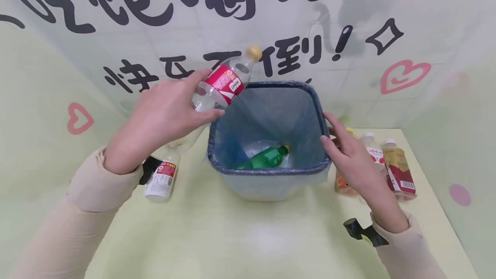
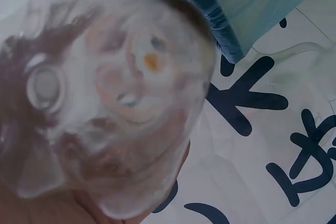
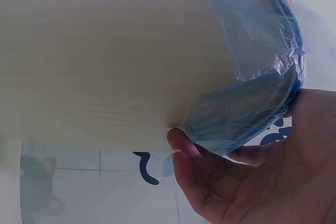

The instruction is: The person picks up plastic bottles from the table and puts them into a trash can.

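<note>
The left grip (image 1: 166, 102), thumb and fingers curled about it, holds a clear plastic bottle with a red label and yellow cap (image 1: 226, 83). That bottle is tilted, cap up and toward the right, over the left rear corner of a rectangular bin lined with blue plastic film (image 1: 267, 171); whether it touches the rim cannot be told. The left wrist view shows its base close up (blurred).

The right grip (image 1: 348, 150) pinches the bin's right edge, thumb at the rim and other fingers bent against the liner outside.

The bin's mouth faces upward, giving open room from the held bottle across to the right grip. Inside, toward the front wall, a green plastic bottle with a yellow cap (image 1: 267, 158) lies aslant.

The bin stands on a pale yellow counter (image 1: 248, 240), whose surface extends in front of it. Left of the bin, well apart from its wall, is a white bottle with a red label (image 1: 160, 182). Near the counter's right edge stands a brown bottle with a gold and maroon label and white cap (image 1: 401, 169). A white wall with black lettering (image 1: 445, 20) rises behind.
</note>
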`<state>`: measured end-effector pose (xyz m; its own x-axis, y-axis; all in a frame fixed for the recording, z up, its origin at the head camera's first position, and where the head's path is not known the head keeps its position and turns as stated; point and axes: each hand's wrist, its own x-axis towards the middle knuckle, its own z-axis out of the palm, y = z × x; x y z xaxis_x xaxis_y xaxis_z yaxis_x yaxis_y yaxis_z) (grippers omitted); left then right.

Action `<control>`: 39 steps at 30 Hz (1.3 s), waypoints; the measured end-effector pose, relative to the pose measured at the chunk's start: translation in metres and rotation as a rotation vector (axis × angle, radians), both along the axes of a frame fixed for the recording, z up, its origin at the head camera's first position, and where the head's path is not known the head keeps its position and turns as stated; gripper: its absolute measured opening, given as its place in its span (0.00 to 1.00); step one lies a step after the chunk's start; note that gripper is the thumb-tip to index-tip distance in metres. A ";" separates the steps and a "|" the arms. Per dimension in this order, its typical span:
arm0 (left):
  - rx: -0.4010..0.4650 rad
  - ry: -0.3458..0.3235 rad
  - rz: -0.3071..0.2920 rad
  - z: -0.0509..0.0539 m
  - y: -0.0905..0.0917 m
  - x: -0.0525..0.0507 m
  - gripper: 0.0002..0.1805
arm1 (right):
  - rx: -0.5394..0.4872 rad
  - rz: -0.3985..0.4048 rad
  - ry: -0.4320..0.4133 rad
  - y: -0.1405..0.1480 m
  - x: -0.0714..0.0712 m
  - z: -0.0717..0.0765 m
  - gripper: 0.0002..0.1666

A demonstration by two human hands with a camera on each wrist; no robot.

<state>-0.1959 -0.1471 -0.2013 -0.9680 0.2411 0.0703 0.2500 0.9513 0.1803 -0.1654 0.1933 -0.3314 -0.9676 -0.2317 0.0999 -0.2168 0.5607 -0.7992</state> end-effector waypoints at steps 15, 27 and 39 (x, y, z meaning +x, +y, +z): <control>-0.098 -0.126 -0.059 0.010 0.040 -0.002 0.42 | 0.018 -0.019 -0.016 -0.002 0.001 -0.001 0.36; -0.169 -0.184 -0.096 0.011 0.053 -0.008 0.35 | 0.004 -0.005 -0.020 -0.001 0.000 0.000 0.36; -0.289 -0.296 -0.176 -0.005 0.091 -0.014 0.27 | 0.002 -0.002 -0.029 -0.001 0.000 -0.001 0.37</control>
